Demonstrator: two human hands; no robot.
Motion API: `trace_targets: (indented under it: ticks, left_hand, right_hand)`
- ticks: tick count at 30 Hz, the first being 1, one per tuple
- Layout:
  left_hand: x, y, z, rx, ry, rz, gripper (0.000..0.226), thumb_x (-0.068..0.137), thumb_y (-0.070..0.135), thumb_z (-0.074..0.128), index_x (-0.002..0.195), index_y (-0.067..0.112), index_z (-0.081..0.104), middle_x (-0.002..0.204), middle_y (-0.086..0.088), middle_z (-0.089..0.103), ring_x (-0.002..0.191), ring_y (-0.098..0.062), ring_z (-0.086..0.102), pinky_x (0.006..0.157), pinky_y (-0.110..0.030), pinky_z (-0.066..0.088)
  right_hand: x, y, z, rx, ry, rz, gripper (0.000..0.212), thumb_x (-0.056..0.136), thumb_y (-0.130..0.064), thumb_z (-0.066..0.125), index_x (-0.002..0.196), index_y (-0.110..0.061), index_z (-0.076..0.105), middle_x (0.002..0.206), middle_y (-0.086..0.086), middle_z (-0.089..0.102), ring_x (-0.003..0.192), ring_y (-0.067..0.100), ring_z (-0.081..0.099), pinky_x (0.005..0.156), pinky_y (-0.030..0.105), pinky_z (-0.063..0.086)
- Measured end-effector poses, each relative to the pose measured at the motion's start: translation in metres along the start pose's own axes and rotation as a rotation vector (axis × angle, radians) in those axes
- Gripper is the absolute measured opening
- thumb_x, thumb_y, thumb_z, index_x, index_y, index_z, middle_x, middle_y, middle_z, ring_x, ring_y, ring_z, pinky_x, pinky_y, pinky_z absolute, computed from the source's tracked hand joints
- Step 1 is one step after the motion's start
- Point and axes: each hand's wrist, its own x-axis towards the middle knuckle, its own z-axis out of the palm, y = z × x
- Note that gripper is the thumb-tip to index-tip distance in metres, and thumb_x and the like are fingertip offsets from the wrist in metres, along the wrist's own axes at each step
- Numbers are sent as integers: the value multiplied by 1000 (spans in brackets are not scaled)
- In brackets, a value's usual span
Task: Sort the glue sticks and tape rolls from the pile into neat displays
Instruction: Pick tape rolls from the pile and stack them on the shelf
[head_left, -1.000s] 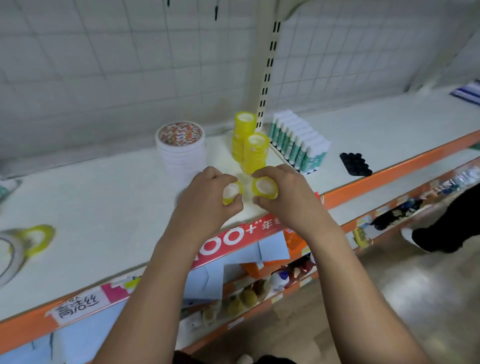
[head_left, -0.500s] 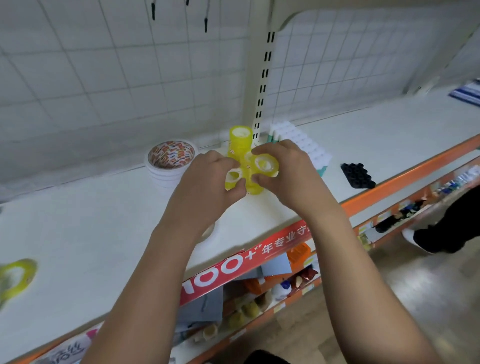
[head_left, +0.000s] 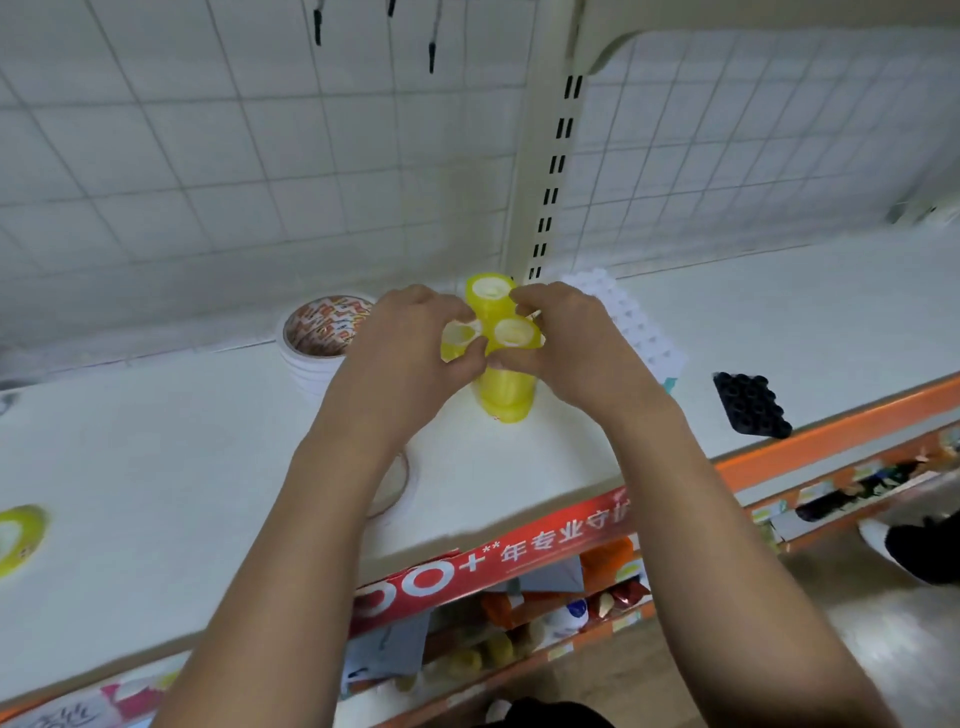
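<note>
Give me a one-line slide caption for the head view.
Left hand holds one yellow tape roll, right hand a second roll, at the yellow tape stacks.

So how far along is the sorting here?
Done: the glue sticks stand in a block, white tape rolls are stacked, two yellow stacks are up. In hand: the left hand and right hand each hold a small yellow roll at those stacks. Remaining: a loose yellow roll and a flat white roll on the shelf.

Wide tape stack (head_left: 324, 332) left of small-roll stacks (head_left: 506, 395); glue sticks (head_left: 641, 332) right
</note>
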Motion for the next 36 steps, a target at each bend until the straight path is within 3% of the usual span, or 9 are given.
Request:
trace_targets:
  ticks: [3,5,8,11,18,22,28,33,36]
  left_hand:
    - [6,9,6,-9,-6,-26,34,85,34,69,114,16,68,109,-6,66,105,-27,58,91,-39,44]
    - [9,16,9,-20,5,-29,36,85,34,68,117,16,66,109,-6,66,103,-27,58,90,-41,45]
    - [15,25,14,-25,13,-43,39,87,35,67,121,18,63,112,-4,65,105,-26,58,89,-42,46]
    - [19,31,21,-29,-5,-48,41,87,35,66,124,19,60,115,-2,65,107,-24,57,89,-41,47]
    - [19,32,34,-111,6,-53,43,84,23,73,124,13,60,121,-6,54,103,-26,59,87,-42,50]
    - [13,24,29,-87,35,-96,52,81,27,77,127,12,58,120,-5,55,103,-24,59,86,-42,51]
    - [6,17,31,-17,-93,-208,34,86,31,72,112,9,67,100,-4,70,89,-22,65,80,-36,50]
    - [5,19,30,69,-123,-203,22,92,33,62,84,12,63,71,-4,59,72,-29,55,61,-33,34]
    - [5,20,30,85,-145,-188,27,92,35,62,88,9,66,76,-6,64,75,-29,58,65,-38,43]
  right_hand:
    - [0,9,-2,47,-37,-33,67,66,-36,86,124,-15,61,116,5,59,107,21,56,93,36,45]
    - [-1,17,-5,116,-47,-21,75,64,-37,88,130,-18,57,120,0,56,109,15,54,91,26,44]
    - [0,31,-9,149,-61,2,77,68,-37,86,136,-21,52,121,-7,55,97,4,52,76,10,37]
    - [0,39,-11,160,-90,17,70,72,-33,83,134,-20,53,117,-9,58,89,-2,51,68,5,36]
    - [1,41,-11,207,-146,5,38,74,-30,81,107,-21,65,96,-9,61,87,5,61,70,15,47]
    - [2,40,-15,219,-195,-12,33,73,-33,81,102,-25,67,98,-7,63,86,6,62,77,28,54]
    - [7,38,-16,212,-210,-12,26,72,-28,81,93,-15,71,91,3,71,86,18,67,82,46,55]
    - [10,36,-16,221,-209,-23,20,71,-24,81,87,-14,72,83,4,72,81,19,68,81,46,55]
    - [11,38,-15,251,-217,-26,23,70,-23,83,88,-14,71,83,4,72,82,18,68,82,46,55]
